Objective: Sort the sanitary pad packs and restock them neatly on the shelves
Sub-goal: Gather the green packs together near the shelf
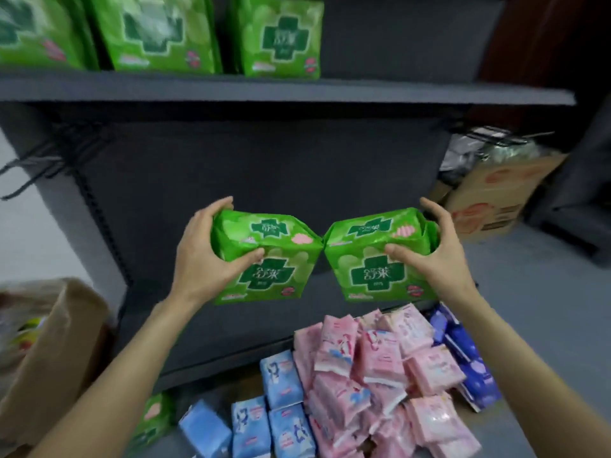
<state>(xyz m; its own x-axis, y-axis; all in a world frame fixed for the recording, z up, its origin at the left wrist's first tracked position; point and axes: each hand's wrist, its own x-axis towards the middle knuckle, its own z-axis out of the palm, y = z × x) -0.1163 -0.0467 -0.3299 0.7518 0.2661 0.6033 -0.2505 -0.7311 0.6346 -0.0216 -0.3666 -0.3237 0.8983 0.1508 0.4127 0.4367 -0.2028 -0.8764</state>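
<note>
Two packs, side by side with corners touching, are held before the lower shelf [231, 332]: the left hand [201, 256] holds one pack [274, 259], the right hand [439, 252] the other pack [373, 259]. Three packs [281, 38] stand along the upper shelf [396, 90]. A pile of packs [380, 375] lies below the hands, a bag [56, 352] to its left, a box [496, 196] right of the shelves.

Even light, blurred, warped edges

Dark grey shelving unit [284, 90] against pale wall [20, 226] — grey floor [545, 309], cardboard box [489, 200] right, perhaps printed.
</note>
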